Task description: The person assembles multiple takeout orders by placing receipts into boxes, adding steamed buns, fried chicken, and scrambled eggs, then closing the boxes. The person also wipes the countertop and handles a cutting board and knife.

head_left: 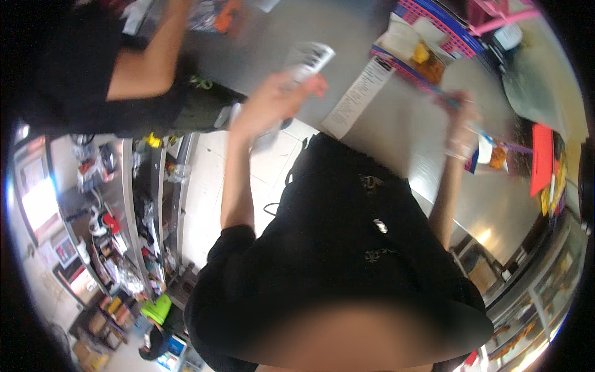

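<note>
Left hand [273, 102] clenched around a white striped paper slip [310, 59] at eleven o'clock; right hand [462, 111] pinching a thin blue pen [447, 96] at two o'clock, over the grey steel counter [396, 142].

One basket [455, 38], one paper sheet [358, 98], two packets [310, 59]

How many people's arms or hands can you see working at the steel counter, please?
3: the person's own left hand holding a white packet, their right hand over the steel counter, and a co-worker's arm top left. Others may be hidden.
</note>
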The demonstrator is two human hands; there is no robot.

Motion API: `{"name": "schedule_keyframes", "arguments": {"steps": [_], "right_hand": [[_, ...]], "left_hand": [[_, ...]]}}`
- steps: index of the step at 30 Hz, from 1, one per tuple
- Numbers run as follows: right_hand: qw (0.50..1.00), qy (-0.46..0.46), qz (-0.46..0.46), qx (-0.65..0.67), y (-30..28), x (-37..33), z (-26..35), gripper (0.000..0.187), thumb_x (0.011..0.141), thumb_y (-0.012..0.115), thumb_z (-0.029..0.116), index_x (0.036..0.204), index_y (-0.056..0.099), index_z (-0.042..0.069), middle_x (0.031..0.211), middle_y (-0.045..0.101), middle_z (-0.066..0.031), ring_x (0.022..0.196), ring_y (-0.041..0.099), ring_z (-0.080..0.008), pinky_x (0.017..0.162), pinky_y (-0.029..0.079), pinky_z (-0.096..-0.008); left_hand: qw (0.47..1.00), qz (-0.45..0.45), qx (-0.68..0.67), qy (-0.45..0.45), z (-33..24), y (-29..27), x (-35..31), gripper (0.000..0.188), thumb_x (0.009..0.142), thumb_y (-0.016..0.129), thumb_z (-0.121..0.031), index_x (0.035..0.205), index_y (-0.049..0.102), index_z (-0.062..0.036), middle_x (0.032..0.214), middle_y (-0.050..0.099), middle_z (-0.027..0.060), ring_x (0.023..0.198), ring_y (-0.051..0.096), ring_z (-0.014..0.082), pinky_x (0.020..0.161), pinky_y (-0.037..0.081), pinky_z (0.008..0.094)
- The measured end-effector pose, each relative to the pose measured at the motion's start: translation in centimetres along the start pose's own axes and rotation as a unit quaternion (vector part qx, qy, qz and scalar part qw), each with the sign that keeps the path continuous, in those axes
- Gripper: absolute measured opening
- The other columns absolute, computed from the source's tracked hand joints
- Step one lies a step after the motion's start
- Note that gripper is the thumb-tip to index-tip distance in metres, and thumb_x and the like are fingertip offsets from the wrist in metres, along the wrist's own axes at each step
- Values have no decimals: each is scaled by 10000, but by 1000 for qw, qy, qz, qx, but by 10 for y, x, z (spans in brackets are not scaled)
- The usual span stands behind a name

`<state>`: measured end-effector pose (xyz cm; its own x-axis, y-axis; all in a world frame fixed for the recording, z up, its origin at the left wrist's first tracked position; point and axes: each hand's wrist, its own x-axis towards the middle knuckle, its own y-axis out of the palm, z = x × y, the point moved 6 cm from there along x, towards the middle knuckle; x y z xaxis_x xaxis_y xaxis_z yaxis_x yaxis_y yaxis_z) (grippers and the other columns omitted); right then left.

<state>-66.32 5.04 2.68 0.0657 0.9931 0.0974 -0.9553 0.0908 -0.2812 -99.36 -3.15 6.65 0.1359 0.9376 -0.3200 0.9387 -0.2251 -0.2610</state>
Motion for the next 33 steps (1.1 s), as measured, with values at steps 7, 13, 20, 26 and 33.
{"name": "schedule_keyframes", "arguments": {"steps": [7, 13, 20, 26, 33], "right_hand": [[983, 166, 64, -33, 73, -45, -22, 312, 952, 438, 314, 887, 561, 35, 814, 615, -99, 661, 608, -204, 570, 468, -348], [985, 35, 121, -119, 116, -52, -27, 200, 925, 477, 204, 854, 543, 30, 716, 597, -96, 593, 559, -148, 528, 445, -311], [982, -59, 104, -143, 129, -60, -35, 164, 911, 475, 186, 871, 527, 36, 736, 542, -186, 613, 562, -312, 566, 452, -390], [985, 23, 124, -113, 131, -66, -32, 169, 916, 460, 186, 861, 506, 32, 739, 557, -166, 673, 564, -322, 623, 453, -427], [980, -7, 107, -167, 122, -81, -24, 126, 884, 475, 141, 932, 502, 28, 825, 566, -178, 823, 555, -350, 674, 449, -447]], "left_hand": [[909, 94, 398, 83, 75, 111, 11, 613, 730, 642, -82, 1304, 440, -157, 1362, 434, 51, 1108, 535, 299, 890, 473, 421], [925, 67, 371, -36, 101, 114, -19, 705, 710, 656, -96, 1349, 364, -152, 1421, 341, 61, 1000, 583, 348, 768, 528, 424], [936, 52, 348, 4, 106, 114, -36, 749, 724, 664, -136, 1385, 313, -161, 1409, 309, 113, 904, 615, 363, 732, 535, 429], [934, 78, 345, -43, 102, 117, -39, 721, 723, 634, -79, 1372, 339, -187, 1396, 321, 131, 895, 617, 358, 726, 533, 425], [931, 82, 352, -49, 103, 119, -39, 801, 695, 639, -41, 1394, 308, -250, 1404, 304, 120, 890, 620, 360, 727, 542, 424]]}}
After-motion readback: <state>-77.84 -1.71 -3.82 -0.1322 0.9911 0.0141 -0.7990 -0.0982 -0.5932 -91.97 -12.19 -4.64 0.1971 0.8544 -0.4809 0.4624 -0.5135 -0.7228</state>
